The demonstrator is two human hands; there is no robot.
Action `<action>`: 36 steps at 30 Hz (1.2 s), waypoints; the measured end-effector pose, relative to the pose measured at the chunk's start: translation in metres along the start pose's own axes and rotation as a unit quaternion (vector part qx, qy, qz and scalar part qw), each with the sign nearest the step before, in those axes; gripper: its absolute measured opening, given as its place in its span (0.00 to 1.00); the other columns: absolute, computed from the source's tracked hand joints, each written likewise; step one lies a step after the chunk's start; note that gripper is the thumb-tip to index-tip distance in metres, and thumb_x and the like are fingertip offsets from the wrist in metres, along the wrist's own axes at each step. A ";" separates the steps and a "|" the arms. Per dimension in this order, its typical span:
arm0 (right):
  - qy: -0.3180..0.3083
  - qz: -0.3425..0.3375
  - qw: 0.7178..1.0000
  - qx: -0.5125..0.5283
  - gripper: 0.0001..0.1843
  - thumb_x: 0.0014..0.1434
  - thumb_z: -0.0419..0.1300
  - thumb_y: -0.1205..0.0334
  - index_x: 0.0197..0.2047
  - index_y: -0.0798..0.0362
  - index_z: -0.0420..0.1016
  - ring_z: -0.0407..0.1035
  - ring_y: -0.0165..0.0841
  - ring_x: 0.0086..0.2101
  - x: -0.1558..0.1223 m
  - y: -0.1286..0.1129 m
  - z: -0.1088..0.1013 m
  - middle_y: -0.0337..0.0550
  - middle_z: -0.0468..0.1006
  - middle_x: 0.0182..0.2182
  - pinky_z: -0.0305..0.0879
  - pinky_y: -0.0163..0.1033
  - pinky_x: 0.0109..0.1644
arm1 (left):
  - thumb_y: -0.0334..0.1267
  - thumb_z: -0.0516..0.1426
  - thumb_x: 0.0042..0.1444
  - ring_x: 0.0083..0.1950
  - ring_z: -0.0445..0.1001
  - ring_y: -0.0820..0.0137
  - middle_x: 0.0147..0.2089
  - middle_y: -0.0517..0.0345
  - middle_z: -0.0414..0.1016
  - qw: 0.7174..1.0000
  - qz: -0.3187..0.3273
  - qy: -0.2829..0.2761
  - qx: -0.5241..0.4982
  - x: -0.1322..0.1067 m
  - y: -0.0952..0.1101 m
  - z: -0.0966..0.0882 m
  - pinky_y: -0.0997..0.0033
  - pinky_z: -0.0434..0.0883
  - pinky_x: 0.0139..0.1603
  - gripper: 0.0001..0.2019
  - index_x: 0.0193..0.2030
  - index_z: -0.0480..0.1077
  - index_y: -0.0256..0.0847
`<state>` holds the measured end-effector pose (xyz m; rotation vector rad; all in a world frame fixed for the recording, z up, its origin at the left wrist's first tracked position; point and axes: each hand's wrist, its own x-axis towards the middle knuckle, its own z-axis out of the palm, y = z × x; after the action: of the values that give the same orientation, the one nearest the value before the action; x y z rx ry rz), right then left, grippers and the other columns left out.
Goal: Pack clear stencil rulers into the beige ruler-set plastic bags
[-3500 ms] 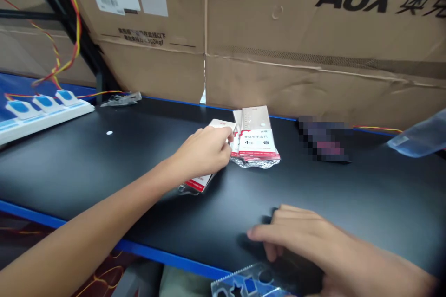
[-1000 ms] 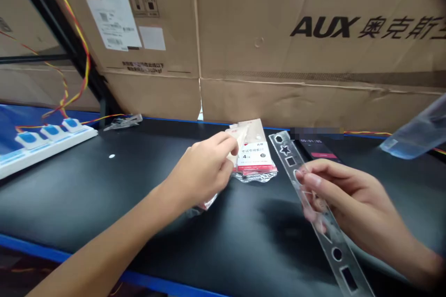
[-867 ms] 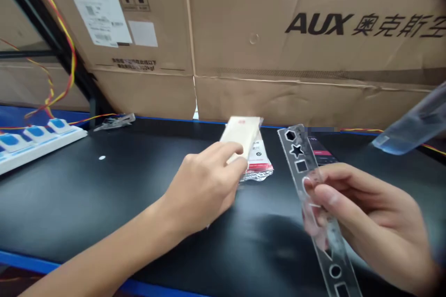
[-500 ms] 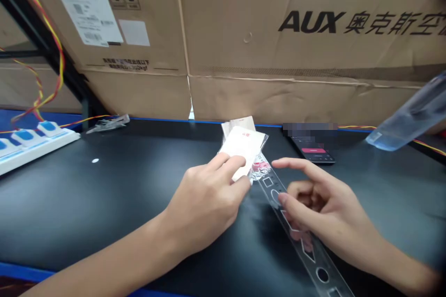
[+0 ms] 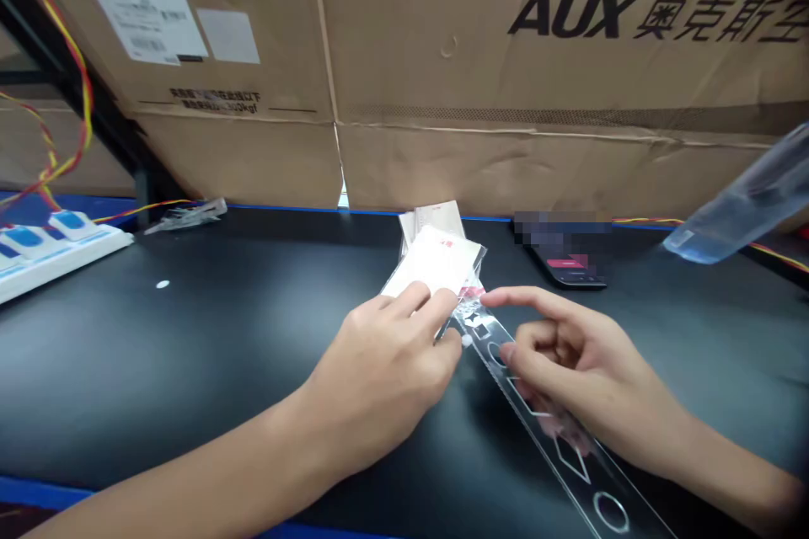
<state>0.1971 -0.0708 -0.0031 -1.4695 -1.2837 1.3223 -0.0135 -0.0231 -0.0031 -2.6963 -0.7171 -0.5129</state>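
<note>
My left hand (image 5: 392,370) grips a white card (image 5: 436,257) in a clear plastic sleeve, fingers on top and thumb at its near right side. A small white round bit (image 5: 466,341) shows by the thumb tip. More pale cards (image 5: 441,217) lie just behind. My right hand (image 5: 575,362) has its index finger stretched toward the sleeve's crinkled right edge; whether it touches cannot be told. Its thumb is apart and the other fingers curl, with nothing seen between them. Beneath it runs a clear stencil ruler (image 5: 572,459) with cut-out shapes, slanting from the cards toward the front right.
A phone (image 5: 572,265) lies at the back right, with a translucent plastic piece (image 5: 736,202) beyond it. On the left are a power strip (image 5: 63,257), a crumpled clear wrapper (image 5: 190,216) and a white dot (image 5: 163,285). A large cardboard box (image 5: 417,59) closes off the back.
My right index fingertip has moved left, closer to the sleeve's edge. The card in my left hand has turned and lowered a little. The view has shifted slightly.
</note>
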 end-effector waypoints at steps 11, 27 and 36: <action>-0.020 -0.052 0.994 0.099 0.11 0.62 0.64 0.55 0.41 0.50 0.67 0.66 0.24 0.20 0.022 0.013 -0.010 0.34 0.75 0.26 0.61 0.27 0.19 | 0.27 0.53 0.61 0.38 0.70 0.68 0.45 0.54 0.73 0.983 -0.050 0.020 -0.175 -0.003 0.012 0.002 0.69 0.68 0.30 0.12 0.44 0.75 0.41; -0.056 -0.372 0.888 -0.265 0.38 0.63 0.61 0.66 0.72 0.42 0.53 0.74 0.33 0.34 0.008 0.016 -0.019 0.44 0.79 0.46 0.74 0.38 0.39 | 0.27 0.52 0.61 0.40 0.70 0.69 0.42 0.56 0.71 0.958 -0.098 0.030 -0.267 0.001 0.007 -0.002 0.70 0.70 0.38 0.06 0.41 0.68 0.39; -0.025 -0.326 0.877 -0.351 0.29 0.69 0.54 0.57 0.70 0.43 0.53 0.75 0.35 0.37 0.007 0.016 -0.018 0.43 0.79 0.45 0.73 0.39 0.41 | 0.25 0.52 0.61 0.44 0.74 0.68 0.46 0.54 0.74 0.958 -0.078 0.036 -0.273 -0.001 0.006 -0.001 0.69 0.73 0.43 0.08 0.42 0.69 0.39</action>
<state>0.2175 -0.0661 -0.0170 -1.2336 -2.1917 0.4481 -0.0114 -0.0283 -0.0036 -3.1098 -0.8781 -0.9673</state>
